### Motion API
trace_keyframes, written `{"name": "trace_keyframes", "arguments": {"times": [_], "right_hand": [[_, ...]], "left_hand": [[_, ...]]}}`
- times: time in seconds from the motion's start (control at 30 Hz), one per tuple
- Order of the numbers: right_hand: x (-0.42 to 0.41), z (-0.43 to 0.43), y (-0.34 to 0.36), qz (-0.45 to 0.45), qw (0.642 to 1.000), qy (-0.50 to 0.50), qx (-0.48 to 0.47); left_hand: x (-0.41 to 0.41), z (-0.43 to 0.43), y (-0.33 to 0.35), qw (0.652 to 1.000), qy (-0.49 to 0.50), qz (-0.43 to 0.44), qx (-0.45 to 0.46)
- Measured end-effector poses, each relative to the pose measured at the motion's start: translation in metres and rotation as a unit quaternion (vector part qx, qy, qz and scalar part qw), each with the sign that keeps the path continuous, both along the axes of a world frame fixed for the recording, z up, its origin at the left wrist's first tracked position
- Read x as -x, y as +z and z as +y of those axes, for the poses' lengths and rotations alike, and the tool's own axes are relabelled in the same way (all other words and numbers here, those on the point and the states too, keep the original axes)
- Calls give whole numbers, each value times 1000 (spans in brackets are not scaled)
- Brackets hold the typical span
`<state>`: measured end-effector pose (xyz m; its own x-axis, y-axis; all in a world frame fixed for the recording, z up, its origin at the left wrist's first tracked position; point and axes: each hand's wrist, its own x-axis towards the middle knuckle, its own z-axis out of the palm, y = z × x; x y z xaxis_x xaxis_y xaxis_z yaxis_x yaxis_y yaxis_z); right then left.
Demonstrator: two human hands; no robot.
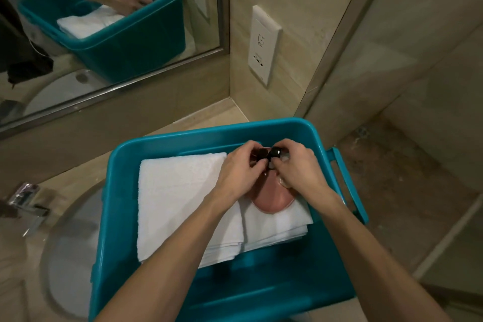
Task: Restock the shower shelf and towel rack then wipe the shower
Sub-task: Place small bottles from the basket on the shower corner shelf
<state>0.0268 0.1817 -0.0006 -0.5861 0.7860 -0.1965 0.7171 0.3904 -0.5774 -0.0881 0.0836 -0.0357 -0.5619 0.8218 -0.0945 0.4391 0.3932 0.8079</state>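
Observation:
A teal plastic bin stands on the counter beside the sink. Inside lie folded white towels in two stacks. On the right stack rests a pink bottle, lying on its side. My left hand and my right hand meet over the far end of the bin, fingers curled around small dark-capped bottles. Exactly which hand holds which small bottle is hard to make out, since fingers cover most of them.
A round sink with a chrome tap lies at the left. A mirror covers the back wall. A white wall socket plate sits in the corner. The glass shower screen and shower floor are at the right.

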Motion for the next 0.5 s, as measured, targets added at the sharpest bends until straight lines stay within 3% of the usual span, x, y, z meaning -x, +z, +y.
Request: {"name": "trace_keyframes", "arguments": {"times": [0.17,0.3,0.37,0.5], "right_hand": [[-6,-5,7,121,985,-71,98],[-10,-23,20,237,939,-120,217],[-8,-38,30,279,910,-140,272],[-5,-73,52,310,886,-139,317]], "left_hand": [[5,-16,23,986,40,-144,-73],[14,-45,46,940,74,-302,-141],[18,-62,53,928,72,-334,-151],[23,-100,69,914,77,-364,-163]]}}
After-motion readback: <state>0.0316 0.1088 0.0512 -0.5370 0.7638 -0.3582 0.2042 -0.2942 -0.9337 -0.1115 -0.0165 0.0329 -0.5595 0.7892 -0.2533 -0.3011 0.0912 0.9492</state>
